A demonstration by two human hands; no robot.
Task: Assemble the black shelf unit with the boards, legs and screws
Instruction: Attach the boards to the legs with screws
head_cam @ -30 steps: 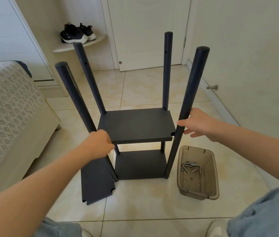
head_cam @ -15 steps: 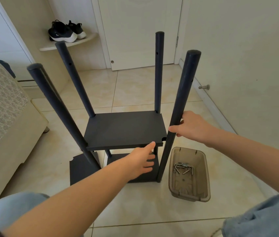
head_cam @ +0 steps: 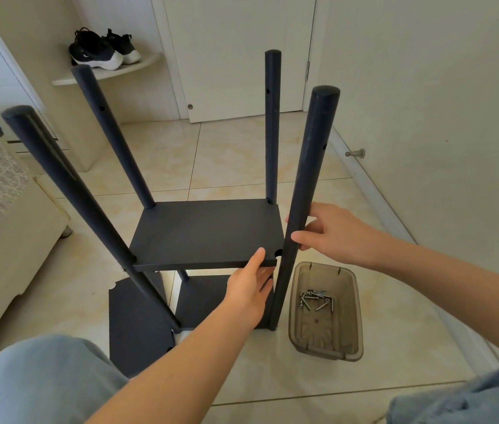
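Observation:
The black shelf unit stands on the tiled floor with several round legs pointing up. Its middle board (head_cam: 208, 232) sits between the legs above a bottom board (head_cam: 208, 301). My left hand (head_cam: 249, 289) holds the middle board's front right corner, thumb on top and fingers underneath. My right hand (head_cam: 328, 231) grips the near right leg (head_cam: 306, 191) at board height. The board's corner notch lies just apart from that leg. A loose black board (head_cam: 138, 322) lies flat on the floor at the near left. Screws (head_cam: 315, 299) lie in a tinted plastic tray (head_cam: 349, 332).
A bed (head_cam: 3, 228) borders the left side. The wall with a door stop (head_cam: 355, 153) runs along the right. A white door (head_cam: 239, 53) is behind, and black shoes (head_cam: 101, 48) sit on a corner shelf. My knees in jeans fill the bottom corners.
My left hand left the near left leg, crossed to the right and took hold of the middle board's front right corner. My right hand stayed on the near right leg.

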